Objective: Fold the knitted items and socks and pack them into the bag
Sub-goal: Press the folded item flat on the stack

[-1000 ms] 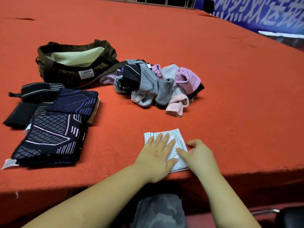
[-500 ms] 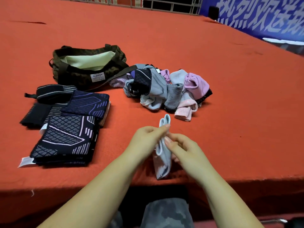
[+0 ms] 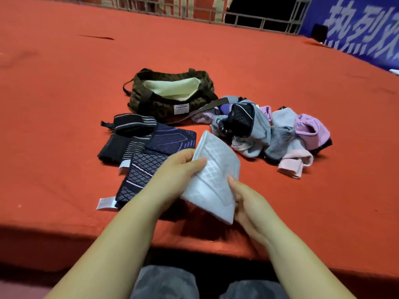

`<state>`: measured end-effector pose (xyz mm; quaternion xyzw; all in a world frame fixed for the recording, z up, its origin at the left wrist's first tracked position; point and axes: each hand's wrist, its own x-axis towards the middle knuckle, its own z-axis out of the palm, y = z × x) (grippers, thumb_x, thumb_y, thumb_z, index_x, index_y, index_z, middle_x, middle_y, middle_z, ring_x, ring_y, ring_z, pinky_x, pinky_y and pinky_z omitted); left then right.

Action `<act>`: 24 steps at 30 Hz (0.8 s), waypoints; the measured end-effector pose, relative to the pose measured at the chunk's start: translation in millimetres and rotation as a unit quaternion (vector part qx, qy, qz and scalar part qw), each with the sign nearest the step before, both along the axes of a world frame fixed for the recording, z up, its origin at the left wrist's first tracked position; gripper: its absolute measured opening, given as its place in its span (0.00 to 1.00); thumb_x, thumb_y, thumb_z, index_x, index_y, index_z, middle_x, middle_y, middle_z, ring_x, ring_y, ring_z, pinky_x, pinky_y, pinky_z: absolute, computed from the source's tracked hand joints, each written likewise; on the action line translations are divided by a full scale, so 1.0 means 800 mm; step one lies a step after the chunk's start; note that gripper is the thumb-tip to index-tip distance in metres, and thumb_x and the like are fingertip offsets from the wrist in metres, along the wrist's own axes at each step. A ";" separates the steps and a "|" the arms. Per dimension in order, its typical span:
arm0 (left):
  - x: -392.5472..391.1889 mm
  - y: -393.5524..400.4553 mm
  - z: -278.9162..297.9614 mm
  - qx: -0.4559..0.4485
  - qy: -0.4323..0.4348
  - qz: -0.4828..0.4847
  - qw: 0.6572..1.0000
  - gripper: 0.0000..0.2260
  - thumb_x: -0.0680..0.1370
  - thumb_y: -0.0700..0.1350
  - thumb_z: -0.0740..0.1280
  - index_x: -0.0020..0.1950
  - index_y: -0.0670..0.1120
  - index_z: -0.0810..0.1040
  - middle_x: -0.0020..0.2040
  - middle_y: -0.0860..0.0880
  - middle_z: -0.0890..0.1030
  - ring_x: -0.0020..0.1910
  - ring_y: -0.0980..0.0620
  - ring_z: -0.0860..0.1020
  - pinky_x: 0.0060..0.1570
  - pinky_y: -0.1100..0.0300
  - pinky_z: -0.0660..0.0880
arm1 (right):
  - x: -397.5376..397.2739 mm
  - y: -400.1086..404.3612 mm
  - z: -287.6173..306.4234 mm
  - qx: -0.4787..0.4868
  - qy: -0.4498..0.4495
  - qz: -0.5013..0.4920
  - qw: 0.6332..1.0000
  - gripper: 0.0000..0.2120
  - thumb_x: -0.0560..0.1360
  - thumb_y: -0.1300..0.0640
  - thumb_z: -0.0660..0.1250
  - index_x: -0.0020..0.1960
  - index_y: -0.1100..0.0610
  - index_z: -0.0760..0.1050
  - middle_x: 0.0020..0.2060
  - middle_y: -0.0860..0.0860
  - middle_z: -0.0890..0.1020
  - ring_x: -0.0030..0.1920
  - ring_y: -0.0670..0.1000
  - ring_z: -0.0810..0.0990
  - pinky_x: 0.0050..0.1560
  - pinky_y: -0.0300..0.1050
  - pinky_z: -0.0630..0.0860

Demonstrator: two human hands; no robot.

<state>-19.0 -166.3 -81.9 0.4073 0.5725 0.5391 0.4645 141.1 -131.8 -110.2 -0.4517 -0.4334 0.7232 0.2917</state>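
Folded white sock (image 3: 212, 178) held in the air above the near edge of the surface (image 3: 64, 83), between both hands. Long axis runs from far-left tip to near-right corner, tilted. Left hand (image 3: 177, 169) grips the left edge, thumb on top of the fabric, fingers underneath. Right hand (image 3: 246, 201) pinches the near-right edge, fingers curled round it. Sock looks flat, pale, with a faint diamond knit pattern; fold appears tidy.

Bag (image 3: 170, 96) lies far and slightly left of the sock, mouth open, pale lining showing. Left hand is the nearer one to it. Judgement: next move is a carry forward and left into the opening.

Folded dark knits (image 3: 149, 156) lie on the surface just left of the sock, between hands and bag. Unfolded pile (image 3: 274, 134) sits right of the bag.
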 end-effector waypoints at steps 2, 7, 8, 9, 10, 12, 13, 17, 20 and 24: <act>-0.029 -0.006 0.001 -0.006 0.037 0.055 0.998 0.13 0.67 0.50 0.65 0.45 0.43 0.81 0.46 0.42 0.84 0.45 0.45 0.80 0.51 0.48 0.74 | -0.023 0.001 0.008 0.020 0.004 -0.008 1.000 0.05 0.77 0.56 0.63 0.48 0.57 0.75 0.37 0.51 0.84 0.34 0.47 0.82 0.38 0.43 0.77; -0.085 -0.023 -0.004 -0.026 0.132 0.187 0.973 0.10 0.74 0.48 0.64 0.45 0.44 0.81 0.43 0.48 0.84 0.47 0.45 0.81 0.48 0.51 0.76 | -0.092 0.003 0.016 0.157 -0.079 -0.009 0.984 0.05 0.74 0.61 0.68 0.43 0.58 0.72 0.35 0.56 0.82 0.32 0.46 0.78 0.34 0.38 0.74; -0.093 -0.025 -0.007 -0.027 0.170 0.205 0.964 0.09 0.77 0.47 0.64 0.47 0.45 0.81 0.44 0.49 0.83 0.46 0.47 0.80 0.45 0.55 0.75 | -0.103 0.003 0.016 0.189 -0.096 -0.010 0.977 0.05 0.74 0.61 0.69 0.43 0.58 0.72 0.34 0.54 0.81 0.30 0.45 0.78 0.32 0.35 0.73; -0.100 -0.028 -0.010 -0.031 0.209 0.220 0.952 0.09 0.78 0.46 0.63 0.51 0.45 0.81 0.47 0.50 0.83 0.47 0.48 0.79 0.45 0.57 0.73 | -0.112 0.004 0.015 0.222 -0.122 -0.009 0.967 0.07 0.73 0.62 0.70 0.44 0.57 0.71 0.33 0.52 0.79 0.29 0.43 0.76 0.29 0.32 0.70; -0.106 -0.030 -0.014 -0.037 0.240 0.228 0.943 0.10 0.77 0.46 0.64 0.55 0.45 0.80 0.50 0.49 0.82 0.50 0.49 0.79 0.46 0.57 0.72 | -0.119 0.006 0.013 0.259 -0.157 -0.005 0.953 0.08 0.72 0.61 0.70 0.46 0.57 0.71 0.31 0.49 0.77 0.28 0.41 0.74 0.28 0.30 0.68; -0.116 -0.032 -0.027 -0.054 0.281 0.228 0.931 0.15 0.76 0.46 0.66 0.62 0.47 0.77 0.57 0.49 0.81 0.56 0.48 0.78 0.52 0.59 0.71 | -0.128 0.009 0.007 0.311 -0.225 0.011 0.923 0.13 0.71 0.60 0.71 0.52 0.55 0.71 0.30 0.45 0.75 0.28 0.39 0.72 0.29 0.29 0.67; -0.119 -0.032 -0.032 -0.064 0.295 0.226 0.926 0.17 0.76 0.46 0.67 0.65 0.47 0.75 0.59 0.48 0.80 0.59 0.47 0.77 0.53 0.60 0.69 | -0.132 0.008 0.004 0.327 -0.248 0.016 0.912 0.16 0.71 0.60 0.70 0.56 0.55 0.70 0.31 0.45 0.74 0.30 0.39 0.72 0.30 0.29 0.67; -0.121 -0.035 -0.052 -0.086 0.369 0.204 0.902 0.25 0.76 0.46 0.67 0.73 0.48 0.66 0.65 0.45 0.75 0.64 0.45 0.72 0.60 0.57 0.66 | -0.136 -0.002 -0.009 0.378 -0.322 0.051 0.866 0.30 0.73 0.55 0.67 0.72 0.48 0.60 0.43 0.47 0.78 0.47 0.52 0.79 0.43 0.41 0.71; -0.121 -0.040 -0.065 -0.059 0.509 0.198 0.836 0.29 0.73 0.45 0.71 0.73 0.45 0.66 0.62 0.42 0.73 0.59 0.40 0.73 0.58 0.50 0.69 | -0.136 -0.011 -0.017 0.455 -0.442 0.062 0.770 0.35 0.74 0.51 0.66 0.76 0.45 0.53 0.55 0.52 0.73 0.56 0.56 0.75 0.54 0.48 0.71; -0.130 -0.031 -0.081 0.077 0.655 0.140 0.739 0.19 0.71 0.42 0.63 0.61 0.38 0.78 0.59 0.38 0.79 0.57 0.37 0.78 0.53 0.46 0.76 | -0.139 -0.009 -0.042 0.662 -0.433 -0.001 0.611 0.24 0.68 0.54 0.67 0.64 0.53 0.75 0.54 0.56 0.79 0.54 0.56 0.74 0.55 0.53 0.73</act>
